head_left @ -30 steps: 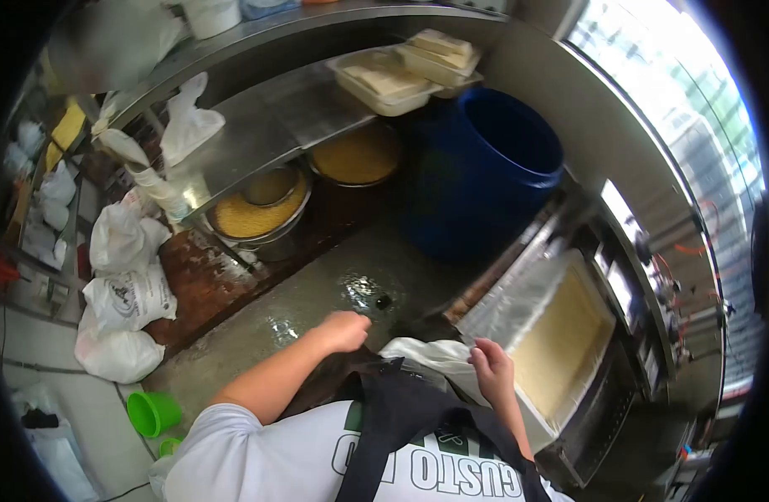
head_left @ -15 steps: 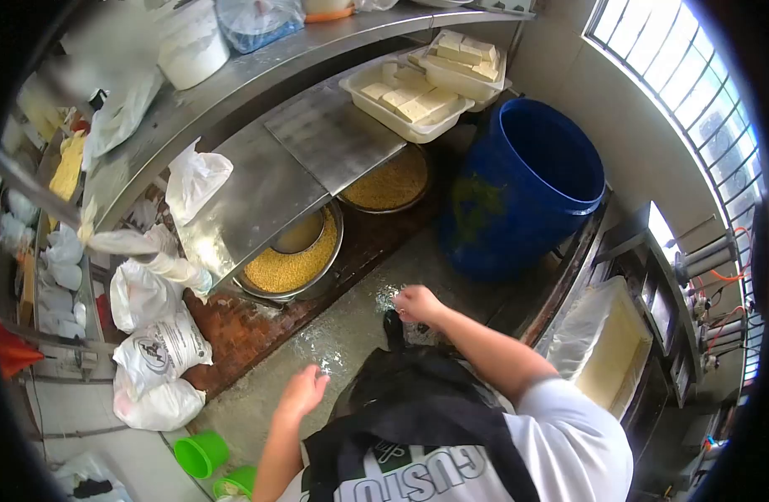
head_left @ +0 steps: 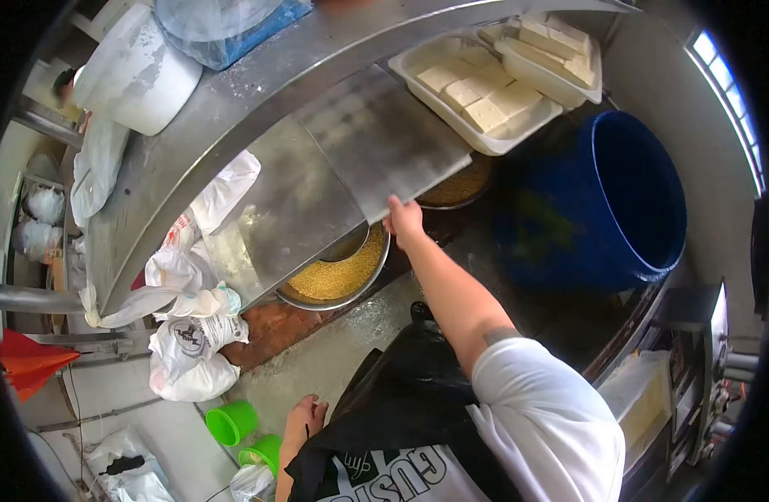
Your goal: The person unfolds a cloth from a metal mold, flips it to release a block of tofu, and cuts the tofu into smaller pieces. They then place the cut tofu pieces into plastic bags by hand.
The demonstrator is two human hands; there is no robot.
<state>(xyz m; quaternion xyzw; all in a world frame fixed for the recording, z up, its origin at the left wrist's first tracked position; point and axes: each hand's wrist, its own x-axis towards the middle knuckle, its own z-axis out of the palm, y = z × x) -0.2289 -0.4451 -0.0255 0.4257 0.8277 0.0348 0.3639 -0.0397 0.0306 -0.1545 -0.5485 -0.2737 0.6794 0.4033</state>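
My right hand (head_left: pixel 405 221) reaches forward to the front edge of the low metal tabletop (head_left: pixel 351 142), close to the seam between its two sheets. Its fingers are closed on that edge, with the thumb side partly hidden. Below it, a metal basin (head_left: pixel 332 304) of yellow beans or grains (head_left: pixel 338 279) juts out from under the top, with a round metal bowl (head_left: pixel 348 245) in it. My left hand (head_left: pixel 304 420) hangs low beside the black apron (head_left: pixel 393 376), fingers loosely bent and apart, holding nothing.
White trays (head_left: pixel 506 138) of tofu blocks (head_left: pixel 485 88) stand at the table's far end. A blue barrel (head_left: pixel 569 217) is on the right, with another basin (head_left: pixel 460 186) left of it. Left are white sacks (head_left: pixel 196 376) and green buckets (head_left: pixel 231 422). A metal shelf (head_left: pixel 259 88) overhangs the table.
My right hand has moved forward from above the floor to the tabletop's edge. My left hand has dropped lower beside the apron. The view has shifted closer to the table.
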